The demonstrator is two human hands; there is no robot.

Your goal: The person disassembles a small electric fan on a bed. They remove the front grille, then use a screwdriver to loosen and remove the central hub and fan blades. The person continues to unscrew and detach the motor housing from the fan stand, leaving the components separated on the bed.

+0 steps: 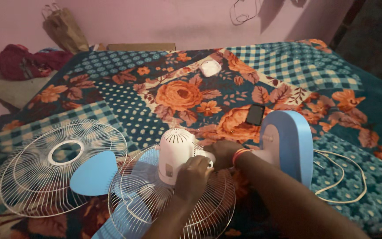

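Note:
A white fan motor housing (174,152) lies on a bed over a white wire rear grille (173,208), with light blue blades (124,208) under the wires. My left hand (194,176) grips the housing's near side. My right hand (223,152), with an orange band at the wrist, holds the neck between the housing and the blue fan base (288,144), which stands on edge to the right.
A second wire grille (56,166) lies at the left, partly under a blue blade (94,174). A dark phone (255,114) and a small white object (210,67) rest on the floral bedspread (177,95). A white cord (341,175) loops at the right. Paper bag (65,28) against the wall.

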